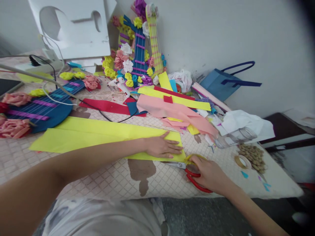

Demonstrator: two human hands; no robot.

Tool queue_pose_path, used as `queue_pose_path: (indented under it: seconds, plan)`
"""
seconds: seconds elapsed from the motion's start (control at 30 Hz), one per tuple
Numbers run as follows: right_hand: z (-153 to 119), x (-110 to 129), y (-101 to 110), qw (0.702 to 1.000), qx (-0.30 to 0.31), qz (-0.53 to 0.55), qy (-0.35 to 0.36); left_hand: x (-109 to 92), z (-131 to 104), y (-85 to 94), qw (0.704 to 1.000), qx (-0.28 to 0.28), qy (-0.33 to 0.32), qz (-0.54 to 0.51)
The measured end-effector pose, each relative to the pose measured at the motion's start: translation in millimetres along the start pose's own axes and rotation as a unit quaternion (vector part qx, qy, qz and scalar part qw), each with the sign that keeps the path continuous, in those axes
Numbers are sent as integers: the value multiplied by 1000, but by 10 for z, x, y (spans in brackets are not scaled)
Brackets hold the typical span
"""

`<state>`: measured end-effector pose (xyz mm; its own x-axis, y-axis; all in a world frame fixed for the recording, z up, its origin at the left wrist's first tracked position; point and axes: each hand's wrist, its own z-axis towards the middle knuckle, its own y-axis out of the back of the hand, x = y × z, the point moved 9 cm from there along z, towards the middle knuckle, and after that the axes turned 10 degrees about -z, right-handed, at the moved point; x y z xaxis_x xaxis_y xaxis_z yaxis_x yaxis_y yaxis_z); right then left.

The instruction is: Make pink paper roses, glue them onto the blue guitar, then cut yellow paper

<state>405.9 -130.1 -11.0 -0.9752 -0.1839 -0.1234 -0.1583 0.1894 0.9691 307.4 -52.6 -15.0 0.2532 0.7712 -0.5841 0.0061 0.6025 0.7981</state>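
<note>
A long yellow sheet [86, 131] lies across the table, folded or layered along its length. My left hand [162, 147] rests flat near its right end, fingers spread. At the sheet's lower right corner, my right hand [208, 172] is wrapped round the scissors [192, 175], which have one yellow and one red handle. Their metal blades point left along the sheet's lower edge and look closed or nearly so.
Behind the sheet are red strips [105, 105], pink cloth [167, 108] and a glue gun [120, 86]. A blue guitar shape [52, 105] lies left. Peanuts [252, 157] and a tape roll [242, 162] are at right. A cable [105, 116] crosses the table.
</note>
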Motion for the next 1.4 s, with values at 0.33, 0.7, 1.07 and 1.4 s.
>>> queue_pose_path:
  seconds: [0.33,0.7,1.07,1.4]
  plan:
    - [44,52,-25,1000,-7,-9,15,3,-11,19,1000,-14,6,-10]
    - [24,34,-11,1000,-21,7,3,-82,-93,155,998,-35,-7,45]
    - [34,52,-46,999,-20,26,-11,-42,-565,206,999,-18,23,32]
    - [64,109,-42,1000,-8,24,6,34,-583,150,999,-25,20,-5]
